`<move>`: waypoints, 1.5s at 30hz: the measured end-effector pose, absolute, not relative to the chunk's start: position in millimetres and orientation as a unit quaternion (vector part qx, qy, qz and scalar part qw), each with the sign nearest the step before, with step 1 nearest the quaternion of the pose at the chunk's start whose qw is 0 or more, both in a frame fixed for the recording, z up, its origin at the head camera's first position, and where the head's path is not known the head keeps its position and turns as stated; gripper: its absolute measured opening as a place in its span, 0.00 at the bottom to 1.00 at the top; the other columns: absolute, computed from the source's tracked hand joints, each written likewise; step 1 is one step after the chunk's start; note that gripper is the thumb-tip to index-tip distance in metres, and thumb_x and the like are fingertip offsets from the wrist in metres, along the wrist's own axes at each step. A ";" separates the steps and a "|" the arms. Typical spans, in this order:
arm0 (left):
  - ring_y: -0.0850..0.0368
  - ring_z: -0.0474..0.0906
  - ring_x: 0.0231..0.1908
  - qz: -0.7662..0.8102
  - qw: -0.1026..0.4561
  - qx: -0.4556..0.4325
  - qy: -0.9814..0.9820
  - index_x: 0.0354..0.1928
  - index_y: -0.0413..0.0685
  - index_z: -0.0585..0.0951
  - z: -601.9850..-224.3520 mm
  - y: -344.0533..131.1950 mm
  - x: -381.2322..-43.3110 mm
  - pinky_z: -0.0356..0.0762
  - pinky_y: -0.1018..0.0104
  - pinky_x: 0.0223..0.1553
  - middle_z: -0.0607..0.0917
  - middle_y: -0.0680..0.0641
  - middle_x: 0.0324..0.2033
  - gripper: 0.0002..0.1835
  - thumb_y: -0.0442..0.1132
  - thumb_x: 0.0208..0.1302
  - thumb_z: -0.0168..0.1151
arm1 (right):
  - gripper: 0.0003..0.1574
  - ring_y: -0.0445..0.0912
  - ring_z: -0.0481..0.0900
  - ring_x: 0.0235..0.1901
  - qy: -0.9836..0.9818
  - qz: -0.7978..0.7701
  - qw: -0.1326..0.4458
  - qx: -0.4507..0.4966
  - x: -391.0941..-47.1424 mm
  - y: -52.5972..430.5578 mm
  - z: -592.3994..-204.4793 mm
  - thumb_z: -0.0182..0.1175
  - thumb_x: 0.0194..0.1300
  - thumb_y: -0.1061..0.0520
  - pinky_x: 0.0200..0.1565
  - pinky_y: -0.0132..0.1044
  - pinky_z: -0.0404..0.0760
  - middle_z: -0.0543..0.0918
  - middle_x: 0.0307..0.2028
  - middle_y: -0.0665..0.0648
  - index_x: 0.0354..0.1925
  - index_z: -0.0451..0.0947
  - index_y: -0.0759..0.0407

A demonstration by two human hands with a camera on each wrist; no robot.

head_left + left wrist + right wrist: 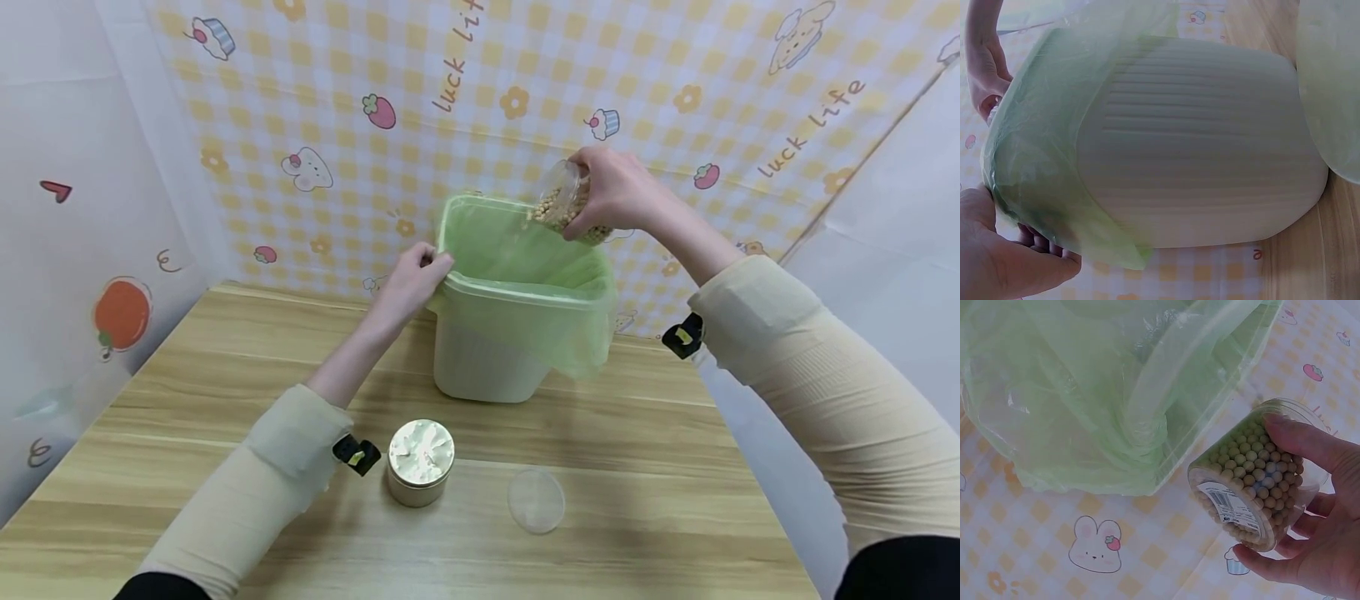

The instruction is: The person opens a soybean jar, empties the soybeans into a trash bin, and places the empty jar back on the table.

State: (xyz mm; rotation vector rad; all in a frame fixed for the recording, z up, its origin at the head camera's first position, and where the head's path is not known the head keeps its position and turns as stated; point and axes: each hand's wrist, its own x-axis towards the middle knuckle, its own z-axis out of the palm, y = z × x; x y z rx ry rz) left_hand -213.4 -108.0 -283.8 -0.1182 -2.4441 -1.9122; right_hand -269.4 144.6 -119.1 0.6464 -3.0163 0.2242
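A pale trash bin [483, 358] stands on the table, lined with a translucent green bag [581, 333] folded over its rim. My left hand [412, 279] grips the bin's left rim through the bag, fingers curled over the edge in the left wrist view. Above the bin's back right side, my right hand [618, 192] holds a clear plastic jar [1235, 487] of small round beige beads [1260, 450]. The jar tips sideways, its mouth towards the bin's opening, with beads at the lip. A barcode label [1229, 505] shows on its base. The bin's bottom is hidden.
Nearer me on the wooden table [225, 450] stand a round metal tin [420, 458] with a shiny, crumpled-looking top and a flat clear lid [536, 500]. Behind the bin hangs a yellow checked cloth [337, 108]; white walls rise at both sides.
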 end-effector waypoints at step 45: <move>0.55 0.66 0.36 -0.614 0.030 -0.032 -0.788 0.41 0.48 0.71 -285.2 -104.9 -214.8 0.66 0.65 0.39 0.70 0.50 0.35 0.10 0.48 0.71 0.51 | 0.59 0.61 0.75 0.59 -0.976 0.051 0.017 0.212 -265.4 143.3 -115.9 0.79 0.46 0.55 0.65 0.58 0.74 0.76 0.65 0.69 0.72 0.64 0.67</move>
